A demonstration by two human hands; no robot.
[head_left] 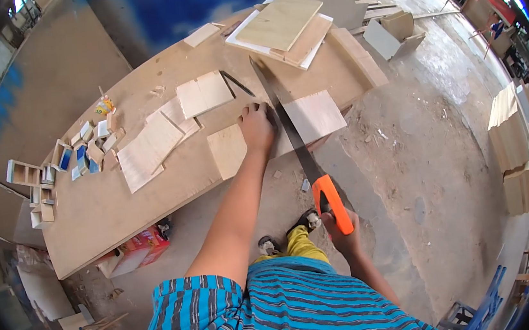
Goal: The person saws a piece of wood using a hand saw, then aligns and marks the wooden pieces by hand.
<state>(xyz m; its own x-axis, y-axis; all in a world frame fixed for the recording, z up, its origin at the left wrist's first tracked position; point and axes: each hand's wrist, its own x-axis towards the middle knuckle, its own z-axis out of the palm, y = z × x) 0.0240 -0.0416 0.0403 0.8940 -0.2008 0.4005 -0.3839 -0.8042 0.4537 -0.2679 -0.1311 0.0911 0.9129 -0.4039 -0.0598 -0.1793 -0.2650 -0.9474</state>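
My right hand (pixel 342 224) is wrapped round the orange handle of a handsaw (pixel 334 204). The saw's long dark blade runs up and away across a pale board (pixel 315 116) at the table's near edge. Just left of the blade, my left hand (pixel 256 126) presses on the board, its fingers curled; a thin dark strip (pixel 238 83) lies beyond it. Another light wood piece (pixel 227 150) lies beside my left wrist, partly hidden by the forearm.
On the wooden table (pixel 92 216) are loose boards (pixel 149 145), small blocks (pixel 92 151) at the left and stacked panels (pixel 282 23) at the back. A red box (pixel 144 247) sits below. Tall board stacks (pixel 511 145) stand at the right.
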